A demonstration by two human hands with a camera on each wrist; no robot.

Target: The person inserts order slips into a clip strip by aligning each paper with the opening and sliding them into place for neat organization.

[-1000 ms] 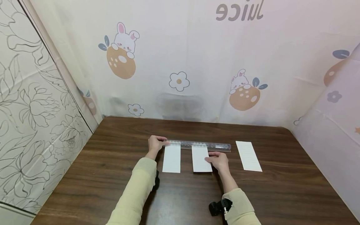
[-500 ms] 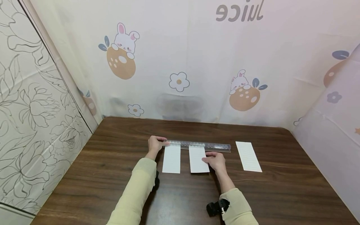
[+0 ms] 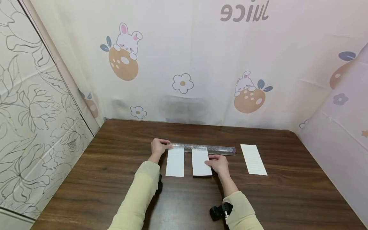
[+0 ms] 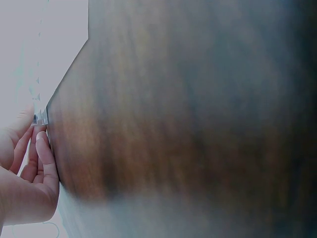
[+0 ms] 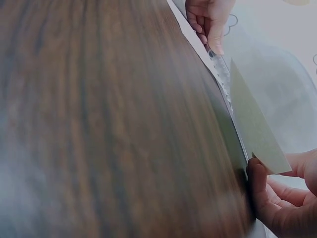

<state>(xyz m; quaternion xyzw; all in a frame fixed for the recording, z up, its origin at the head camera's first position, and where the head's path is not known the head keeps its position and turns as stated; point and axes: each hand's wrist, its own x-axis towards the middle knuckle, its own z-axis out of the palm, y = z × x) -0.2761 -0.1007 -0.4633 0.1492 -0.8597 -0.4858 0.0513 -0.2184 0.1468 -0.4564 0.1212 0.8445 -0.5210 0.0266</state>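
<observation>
A clear plastic ruler (image 3: 221, 150) with rounded shapes along it lies crosswise on the brown wooden table (image 3: 184, 204). My left hand (image 3: 158, 149) pinches its left end between thumb and fingers. Just right of that hand, a white paper slip (image 3: 174, 163) lies flat, its top edge overlapping the ruler. My right hand (image 3: 219, 164) pinches the right edge of a second paper slip (image 3: 200, 163), whose top also meets the ruler. In the right wrist view this slip (image 5: 255, 129) is tilted up off the table, its near corner between thumb and fingers.
A third white slip (image 3: 254, 159), faintly lined, lies slanted to the right of the ruler. Behind the table hangs a pale curtain (image 3: 201, 64) with rabbit and fruit prints. A black camera mount (image 3: 219, 211) sits at my right wrist.
My right hand has slid the second slip a little to the left along the ruler, closer to the first slip. My left hand and the ruler have stayed in place.
</observation>
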